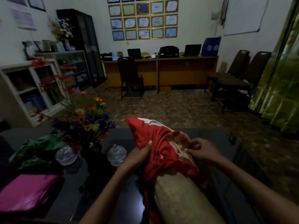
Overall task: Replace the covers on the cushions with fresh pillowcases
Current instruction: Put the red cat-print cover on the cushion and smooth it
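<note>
Two bare hands work over a dark, glossy table (100,183) that fills the lower half of the view and reflects a patch of light near its front edge. Lying lengthwise across it toward the person is the cushion (181,196), a plump roll with a dull tan, faintly mottled fabric skin, bare along its near part. Its far end is wrapped in the red pillowcase (155,139), soft cloth bunched into deep folds, with a pale cream patch showing at the far tip and along the opening.

At the table's left front lies a flat magenta cover (27,193) with a slight sheen, and behind it a crumpled green cloth (37,151), shiny and creased. An arrangement of orange, purple and red artificial flowers (87,120) stands past them, flanked by two clear, ribbed glass lidded jars (116,153).

The left hand (142,155) grips the gathered red cloth on the cushion's left side, thumb pressed up along the fabric. The right hand (202,149) pinches the cream-edged hem with curled fingers.

No writing on the framed certificates (143,18) on the far wall can be read.
</note>
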A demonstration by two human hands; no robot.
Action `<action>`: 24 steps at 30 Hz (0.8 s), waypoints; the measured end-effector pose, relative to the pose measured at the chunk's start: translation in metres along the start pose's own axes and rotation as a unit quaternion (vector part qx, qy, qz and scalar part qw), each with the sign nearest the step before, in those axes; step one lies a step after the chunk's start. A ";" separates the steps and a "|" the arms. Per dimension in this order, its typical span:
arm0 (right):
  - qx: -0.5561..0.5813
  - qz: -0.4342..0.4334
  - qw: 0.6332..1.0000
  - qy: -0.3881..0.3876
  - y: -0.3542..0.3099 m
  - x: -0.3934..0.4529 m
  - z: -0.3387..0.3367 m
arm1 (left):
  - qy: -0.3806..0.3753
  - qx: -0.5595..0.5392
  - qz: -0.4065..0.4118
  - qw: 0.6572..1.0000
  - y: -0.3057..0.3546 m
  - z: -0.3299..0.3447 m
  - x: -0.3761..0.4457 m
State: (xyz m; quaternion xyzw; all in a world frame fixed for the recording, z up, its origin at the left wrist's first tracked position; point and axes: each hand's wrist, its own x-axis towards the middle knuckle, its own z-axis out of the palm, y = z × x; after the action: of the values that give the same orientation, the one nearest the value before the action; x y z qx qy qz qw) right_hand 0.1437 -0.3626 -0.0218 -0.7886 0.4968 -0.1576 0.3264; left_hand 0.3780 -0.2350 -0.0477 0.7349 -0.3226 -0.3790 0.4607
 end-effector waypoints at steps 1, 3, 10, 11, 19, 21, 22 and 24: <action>0.005 0.040 0.999 -0.034 0.012 -0.003 0.006 | -0.022 -0.029 -0.017 0.999 -0.001 -0.001 -0.004; 0.105 0.144 0.980 -0.093 0.036 -0.011 0.020 | -0.071 -0.041 -0.032 0.996 0.009 -0.003 -0.027; 0.258 0.250 0.930 -0.075 0.082 -0.010 0.091 | 0.015 0.076 0.018 0.997 0.008 0.009 -0.017; 0.277 0.250 0.927 -0.041 0.081 -0.012 0.094 | 0.026 0.069 0.024 0.997 0.006 0.012 -0.008; 0.277 0.228 0.930 0.083 0.085 -0.031 0.034 | 0.001 0.014 0.039 0.999 0.047 0.030 0.012; 0.267 0.212 0.931 0.132 0.086 -0.029 0.003 | -0.010 -0.020 0.029 0.999 0.060 0.037 0.021; 0.265 0.204 0.929 0.159 0.084 -0.027 -0.013 | -0.012 -0.040 0.024 0.999 0.066 0.041 0.026; 0.258 0.185 0.927 0.197 0.080 -0.018 -0.041 | -0.024 -0.067 0.016 0.997 0.070 0.054 0.038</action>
State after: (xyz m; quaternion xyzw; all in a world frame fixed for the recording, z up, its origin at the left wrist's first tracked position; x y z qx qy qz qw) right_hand 0.0578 -0.3846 -0.0439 -0.5242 0.6301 -0.3697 0.4377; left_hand 0.3420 -0.3153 -0.0085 0.6880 -0.3190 -0.4095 0.5072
